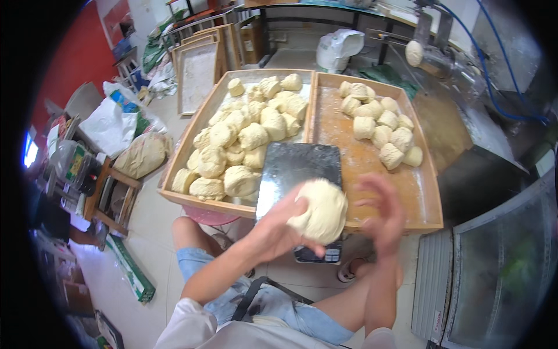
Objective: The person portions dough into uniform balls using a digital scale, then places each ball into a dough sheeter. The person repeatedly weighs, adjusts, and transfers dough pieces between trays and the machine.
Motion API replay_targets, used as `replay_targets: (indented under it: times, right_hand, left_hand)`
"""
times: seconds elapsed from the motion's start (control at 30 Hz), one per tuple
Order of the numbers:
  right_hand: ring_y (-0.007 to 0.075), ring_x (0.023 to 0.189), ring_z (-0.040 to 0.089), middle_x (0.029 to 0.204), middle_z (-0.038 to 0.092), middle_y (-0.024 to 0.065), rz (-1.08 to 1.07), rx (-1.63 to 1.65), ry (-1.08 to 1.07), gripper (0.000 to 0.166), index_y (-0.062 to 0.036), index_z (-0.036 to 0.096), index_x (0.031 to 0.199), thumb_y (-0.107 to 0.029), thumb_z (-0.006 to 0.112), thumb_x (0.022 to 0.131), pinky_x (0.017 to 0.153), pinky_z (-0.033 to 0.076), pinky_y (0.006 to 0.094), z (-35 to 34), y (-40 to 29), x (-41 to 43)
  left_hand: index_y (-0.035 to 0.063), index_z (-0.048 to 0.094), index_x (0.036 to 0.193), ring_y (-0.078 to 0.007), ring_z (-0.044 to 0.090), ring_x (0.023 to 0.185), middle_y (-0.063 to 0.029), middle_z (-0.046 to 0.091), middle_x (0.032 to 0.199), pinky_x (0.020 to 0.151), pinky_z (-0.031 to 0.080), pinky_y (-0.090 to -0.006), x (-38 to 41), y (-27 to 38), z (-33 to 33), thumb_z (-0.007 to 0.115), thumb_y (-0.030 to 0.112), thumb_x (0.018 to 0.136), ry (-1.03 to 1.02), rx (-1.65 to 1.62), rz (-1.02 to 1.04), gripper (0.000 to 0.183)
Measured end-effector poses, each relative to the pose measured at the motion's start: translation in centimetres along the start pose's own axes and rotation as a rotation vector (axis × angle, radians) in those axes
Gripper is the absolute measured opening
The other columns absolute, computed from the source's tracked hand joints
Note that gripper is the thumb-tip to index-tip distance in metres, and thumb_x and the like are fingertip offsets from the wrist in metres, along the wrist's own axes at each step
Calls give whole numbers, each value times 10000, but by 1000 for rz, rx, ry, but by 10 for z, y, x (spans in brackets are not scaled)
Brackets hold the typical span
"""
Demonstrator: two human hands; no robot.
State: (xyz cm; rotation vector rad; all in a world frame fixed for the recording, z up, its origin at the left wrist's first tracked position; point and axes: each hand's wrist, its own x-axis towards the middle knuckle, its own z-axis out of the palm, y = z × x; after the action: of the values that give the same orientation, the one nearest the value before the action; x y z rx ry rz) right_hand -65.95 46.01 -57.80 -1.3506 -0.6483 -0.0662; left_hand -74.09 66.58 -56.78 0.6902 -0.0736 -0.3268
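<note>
A large rounded lump of pale dough (322, 211) rests in my left hand (281, 224), its thumb on top and fingers beneath. Just to the right, my right hand (386, 209) is raised, blurred, with curled, parted fingers and nothing in it. Below the dough lies a black digital scale (301, 163) with a shiny flat top; its front buttons show under my left hand. The left wooden tray (192, 201) is heaped with rough dough chunks (237, 122). In the right wooden tray (370, 192), several smaller dough pieces (383, 120) sit grouped toward the back right.
A glass-topped freezer (501, 261) stands at the right. Behind the trays are a white sack (338, 50), leaning wooden frames (198, 72) and a machine (436, 61) with a dough piece on it. A green long box (130, 268) lies on the floor by a wooden stool (109, 196).
</note>
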Motion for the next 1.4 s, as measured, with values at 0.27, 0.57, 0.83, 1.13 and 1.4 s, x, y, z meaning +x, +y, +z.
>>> replay_targets:
  times: [0.27,0.57,0.83,1.13,1.4]
  right_hand:
    - [348,1195,507,1326,469,220,-161,-187,-456,841,-3,511,1300,-435,832,653,988,418,404,32,-24,-32]
    - [418,1142,526,1282,481,234,-277,-318,-357,862,-5,481,1293,-358,859,603,946,462,458,68,-36,-63]
    - [412,1080,580,1197,547,233,-400,-355,-121,710,4,530,1227,-146,831,602,905,502,467,76,-29,-93]
    - [353,935,619,1083,587,241,-583,-366,203,688,-24,525,1185,-274,811,611,786,538,432,-20,-76,-49]
    - [281,1100,540,1199,554,142,-1381,-1016,698,633,-4,514,1226,-222,757,685,994,406,418,-143,-282,139]
  left_hand:
    - [147,193,1471,-321,511,1200,-152,430,1356,875,516,-528,-52,-61,-24,806,317,751,-88,-257,-111,960]
    - [9,345,1370,-204,559,1113,-101,528,1209,904,493,-330,-68,-57,5,828,328,730,166,9,68,862]
    - [25,352,1381,-172,513,1132,-73,512,1219,963,436,-330,-79,-67,-4,797,309,773,78,184,-30,806]
    - [83,377,1389,-324,619,1021,-216,570,1235,793,533,-399,-82,-64,28,556,236,932,-49,47,-93,514]
    - [19,505,1292,-219,646,955,-133,656,1124,810,514,-318,-116,-89,4,553,217,933,84,298,-305,413]
